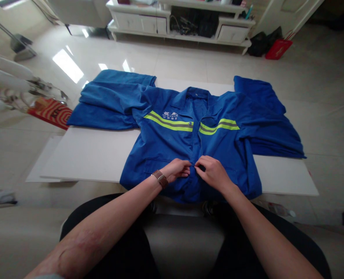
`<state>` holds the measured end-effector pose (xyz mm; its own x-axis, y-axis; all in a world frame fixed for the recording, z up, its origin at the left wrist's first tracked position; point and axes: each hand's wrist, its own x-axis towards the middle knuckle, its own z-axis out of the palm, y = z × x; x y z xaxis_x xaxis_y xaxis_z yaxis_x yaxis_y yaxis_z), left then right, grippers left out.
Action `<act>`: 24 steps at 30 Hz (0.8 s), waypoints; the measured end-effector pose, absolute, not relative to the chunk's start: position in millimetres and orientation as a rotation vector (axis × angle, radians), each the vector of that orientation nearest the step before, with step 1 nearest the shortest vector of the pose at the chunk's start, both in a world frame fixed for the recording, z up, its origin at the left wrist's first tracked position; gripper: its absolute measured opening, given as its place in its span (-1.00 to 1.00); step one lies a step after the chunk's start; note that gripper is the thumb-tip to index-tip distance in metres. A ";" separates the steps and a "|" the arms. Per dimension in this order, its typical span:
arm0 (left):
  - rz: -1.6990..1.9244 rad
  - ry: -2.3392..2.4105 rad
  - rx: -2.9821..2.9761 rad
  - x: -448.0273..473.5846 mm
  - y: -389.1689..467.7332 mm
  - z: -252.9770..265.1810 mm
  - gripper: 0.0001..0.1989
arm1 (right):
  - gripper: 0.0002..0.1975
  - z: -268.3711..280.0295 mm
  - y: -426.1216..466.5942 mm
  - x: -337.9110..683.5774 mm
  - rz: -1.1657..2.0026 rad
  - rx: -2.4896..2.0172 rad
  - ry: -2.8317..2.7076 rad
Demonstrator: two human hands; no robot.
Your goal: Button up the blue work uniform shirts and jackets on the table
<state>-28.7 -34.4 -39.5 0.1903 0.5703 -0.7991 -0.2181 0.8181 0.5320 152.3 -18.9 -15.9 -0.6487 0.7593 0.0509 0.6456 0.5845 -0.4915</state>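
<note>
A blue work jacket (166, 145) with yellow-green and grey reflective stripes lies front side up, its collar pointing away from me. The front is parted at the neck and chest, and white lettering shows on one side of the chest. My left hand (177, 169), with a brown watch strap on the wrist, pinches the front edge low on the jacket. Just beside it my right hand (211, 170) pinches the opposite front edge. The fingertips of both hands almost meet at the front opening. Whatever small fastening may be between them is too small to make out.
Under the jacket is a white table (93, 155). More folded blue cloth (125, 77) lies at its far left. A red patterned KFC box (51, 112) stands at the left. Beyond are a white cabinet (142, 24) and a red bag (279, 49). A plastic bottle (278, 209) lies below, right.
</note>
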 end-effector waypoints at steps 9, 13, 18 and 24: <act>0.588 1.235 0.290 -31.0 -33.0 -35.3 -0.82 | -0.86 -19.5 -19.7 150.4 0.690 -1.123 -2.580; 0.598 1.262 0.430 -30.9 -36.2 -32.4 -0.85 | -0.89 -21.4 -20.7 147.5 0.744 -1.201 -2.373; 0.627 1.290 0.618 -28.2 -39.7 -35.3 -0.82 | -0.87 -24.9 -17.1 145.9 0.870 -1.330 -2.187; 0.636 1.257 0.879 -29.5 -39.8 -36.2 -0.87 | -0.83 -33.9 -14.8 144.5 0.927 -1.369 -2.165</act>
